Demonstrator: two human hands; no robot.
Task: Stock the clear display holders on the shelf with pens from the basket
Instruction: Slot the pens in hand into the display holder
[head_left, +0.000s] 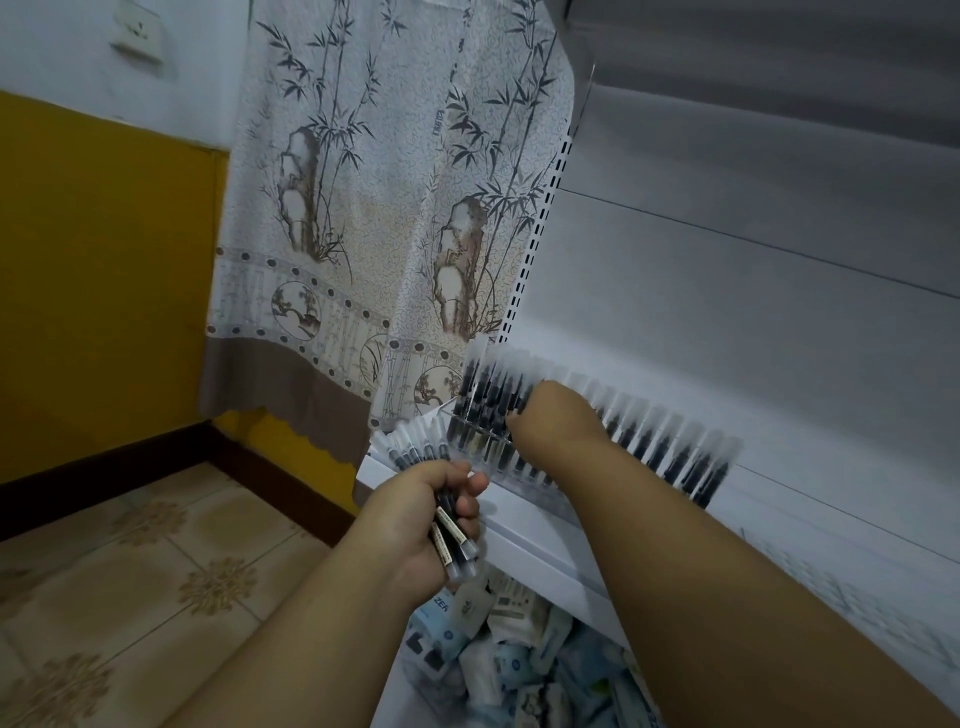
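Note:
My left hand grips a bundle of black pens with frosted caps, fanned out above my fist in front of the white shelf's left end. A clear display holder stands on the shelf with a long row of the same pens upright in it. My right hand reaches into the left part of that row, fingers hidden among the pens, so what it holds cannot be told. The basket is not in view.
A bamboo-print curtain hangs left of the shelf's slotted upright. Below the shelf lies a heap of small packets. A yellow wall and tiled floor are at left.

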